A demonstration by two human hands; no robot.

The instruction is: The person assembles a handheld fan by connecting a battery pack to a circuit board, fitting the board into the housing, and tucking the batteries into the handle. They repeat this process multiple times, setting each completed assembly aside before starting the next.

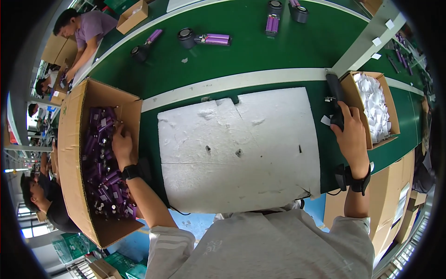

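My left hand (122, 148) reaches into a cardboard box (72, 139) on the left, full of purple-wrapped battery packs (100, 153) with silvery parts. Its fingers are curled in among the packs near the box's inner wall; what they grip, if anything, is hidden. On the right, my right hand (350, 132) is closed around a long black handheld tool (333, 88), which lies beside a small cardboard box of white paper pieces (374, 107). Between my hands lies a worn white foam board (241, 172) with small holes and a notched far edge.
Beyond a pale rail (232, 85), a green belt (223, 58) carries several black round-headed units with purple cells (214, 39). A slanted white post (367, 39) rises at the far right. Large cartons (390, 200) stand at my right; co-workers (86, 32) sit along the left.
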